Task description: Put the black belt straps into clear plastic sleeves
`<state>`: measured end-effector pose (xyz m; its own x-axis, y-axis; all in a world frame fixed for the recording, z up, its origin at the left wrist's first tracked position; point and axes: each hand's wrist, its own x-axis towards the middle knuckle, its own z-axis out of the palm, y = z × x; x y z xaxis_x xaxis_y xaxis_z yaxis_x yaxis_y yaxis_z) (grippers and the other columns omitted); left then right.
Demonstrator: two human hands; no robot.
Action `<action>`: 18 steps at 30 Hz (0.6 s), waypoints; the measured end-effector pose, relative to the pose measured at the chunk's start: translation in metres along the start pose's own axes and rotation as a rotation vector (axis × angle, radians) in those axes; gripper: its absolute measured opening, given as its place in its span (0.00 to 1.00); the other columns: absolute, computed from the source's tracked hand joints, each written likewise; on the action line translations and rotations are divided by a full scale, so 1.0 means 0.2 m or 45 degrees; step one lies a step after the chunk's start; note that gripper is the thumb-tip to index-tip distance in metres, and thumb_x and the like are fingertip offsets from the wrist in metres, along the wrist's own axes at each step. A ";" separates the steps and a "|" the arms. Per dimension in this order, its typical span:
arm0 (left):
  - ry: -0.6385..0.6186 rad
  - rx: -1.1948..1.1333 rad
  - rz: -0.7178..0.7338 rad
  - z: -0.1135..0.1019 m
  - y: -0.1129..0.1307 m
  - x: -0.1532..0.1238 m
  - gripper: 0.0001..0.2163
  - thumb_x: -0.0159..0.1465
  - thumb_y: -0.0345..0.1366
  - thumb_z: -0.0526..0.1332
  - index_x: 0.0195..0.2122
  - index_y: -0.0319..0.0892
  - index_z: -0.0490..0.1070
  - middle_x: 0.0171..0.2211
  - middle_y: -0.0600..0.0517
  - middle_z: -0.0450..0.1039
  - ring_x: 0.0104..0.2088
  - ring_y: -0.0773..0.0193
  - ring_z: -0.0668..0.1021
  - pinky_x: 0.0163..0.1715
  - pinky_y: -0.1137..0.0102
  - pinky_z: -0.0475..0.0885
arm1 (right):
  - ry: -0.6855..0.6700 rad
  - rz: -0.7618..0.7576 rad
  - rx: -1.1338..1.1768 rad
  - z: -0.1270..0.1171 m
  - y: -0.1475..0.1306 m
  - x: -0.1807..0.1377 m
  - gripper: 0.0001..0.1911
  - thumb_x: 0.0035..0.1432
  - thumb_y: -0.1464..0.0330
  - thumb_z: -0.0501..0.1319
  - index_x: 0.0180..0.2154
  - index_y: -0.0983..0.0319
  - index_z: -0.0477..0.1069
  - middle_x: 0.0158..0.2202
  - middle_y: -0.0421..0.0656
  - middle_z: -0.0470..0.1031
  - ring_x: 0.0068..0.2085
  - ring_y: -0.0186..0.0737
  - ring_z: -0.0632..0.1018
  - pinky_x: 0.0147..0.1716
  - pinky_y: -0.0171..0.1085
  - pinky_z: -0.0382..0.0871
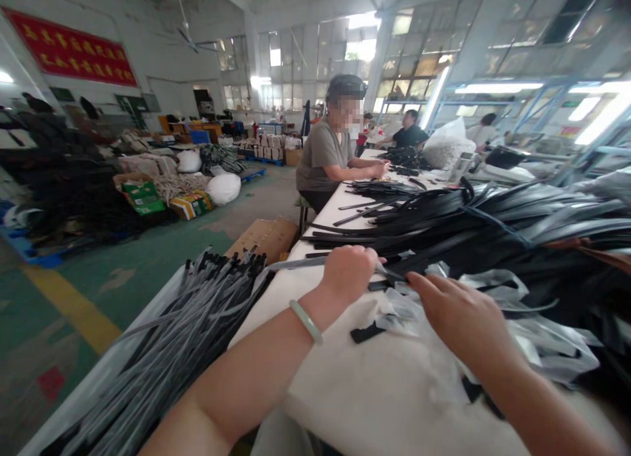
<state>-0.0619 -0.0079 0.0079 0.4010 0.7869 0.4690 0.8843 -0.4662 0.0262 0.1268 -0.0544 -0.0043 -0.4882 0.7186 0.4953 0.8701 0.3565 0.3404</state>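
My left hand [350, 272], a pale bangle on its wrist, is wrapped round a long strip [300, 263] that looks grey under clear plastic. The strip runs left over the table edge toward a heap of similar strips [207, 318]. To the right, my right hand [458, 311] pinches the dark end of this strip, close to my left fingers. Crumpled clear plastic [401, 311] lies under and beside my right hand. A short black piece [367, 332] rests on the white table [340, 384] below my hands.
A large bundle of black strips [522, 219], tied with a cord, covers the table's right side. A co-worker in a grey shirt [320, 150] sits at the far left edge. A cardboard box [266, 238] stands beside the table. A filled white bag [448, 144] sits farther back.
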 end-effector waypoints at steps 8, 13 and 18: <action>-0.081 0.079 -0.117 -0.04 -0.07 0.02 0.18 0.68 0.42 0.47 0.32 0.39 0.71 0.30 0.44 0.75 0.34 0.57 0.78 0.31 0.67 0.69 | -0.056 0.096 0.092 0.02 0.05 0.01 0.07 0.64 0.68 0.55 0.43 0.59 0.69 0.36 0.41 0.76 0.33 0.39 0.76 0.28 0.36 0.58; -0.104 0.073 -0.050 -0.03 0.00 0.02 0.17 0.68 0.41 0.47 0.31 0.40 0.71 0.30 0.45 0.75 0.34 0.57 0.78 0.30 0.68 0.67 | -0.131 0.041 0.227 -0.01 -0.03 0.05 0.13 0.58 0.79 0.56 0.41 0.58 0.70 0.34 0.40 0.74 0.36 0.39 0.75 0.31 0.35 0.59; -0.172 0.125 0.036 0.01 0.02 0.01 0.15 0.68 0.38 0.48 0.31 0.42 0.72 0.31 0.48 0.76 0.34 0.56 0.78 0.30 0.67 0.66 | -0.150 0.071 0.328 -0.01 -0.05 0.06 0.09 0.60 0.77 0.57 0.40 0.60 0.70 0.35 0.41 0.74 0.38 0.40 0.75 0.34 0.36 0.60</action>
<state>-0.0575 -0.0065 0.0070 0.4489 0.8242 0.3452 0.8886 -0.4526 -0.0749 0.1116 -0.0509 0.0002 -0.4408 0.8005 0.4062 0.8915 0.4433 0.0937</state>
